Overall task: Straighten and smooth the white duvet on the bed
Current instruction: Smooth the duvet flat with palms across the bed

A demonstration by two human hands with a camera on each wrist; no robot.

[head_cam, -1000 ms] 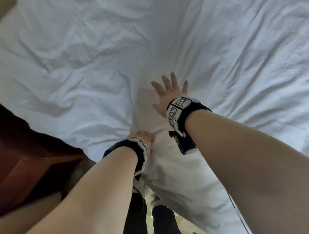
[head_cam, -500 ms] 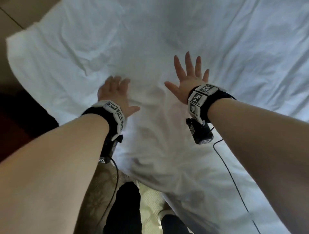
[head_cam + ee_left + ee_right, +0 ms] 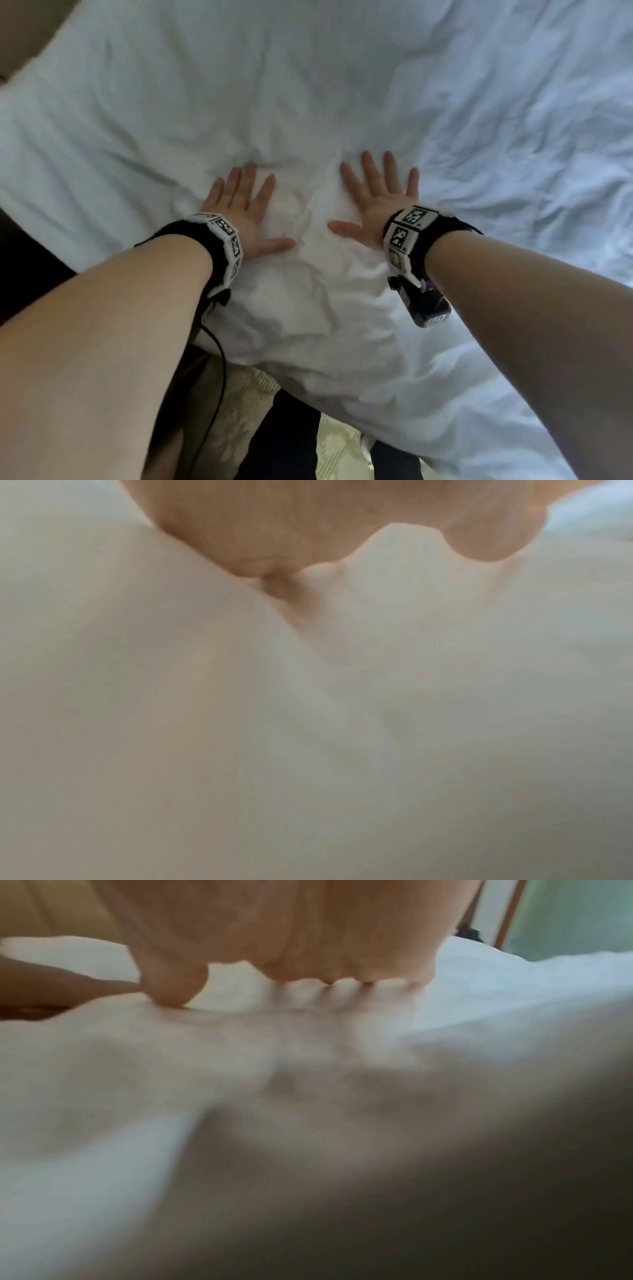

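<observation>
The white duvet [image 3: 308, 85] covers the bed, creased all over, with a bunched ridge between my hands. My left hand [image 3: 246, 209] lies flat on it, palm down, fingers spread, thumb pointing right. My right hand [image 3: 376, 198] presses flat beside it, fingers splayed, thumb pointing left. A corner of the duvet hangs over the bed's near edge below my wrists. In the left wrist view the palm [image 3: 274, 520] rests on blurred white cloth [image 3: 308, 723]. The right wrist view shows fingers [image 3: 291, 947] pushed into the fabric [image 3: 171, 1096].
Dark floor and furniture [image 3: 27, 274] lie at the left beside the bed. A patterned pale carpet [image 3: 335, 448] and my dark trouser legs [image 3: 281, 438] show below the hanging corner. A black cable [image 3: 219, 359] runs down from the left wrist band.
The left hand let go of the bunched corner near the bed edge, came up onto the duvet and flattened. Both hands now press palm down, closer together, with fingers spread.
</observation>
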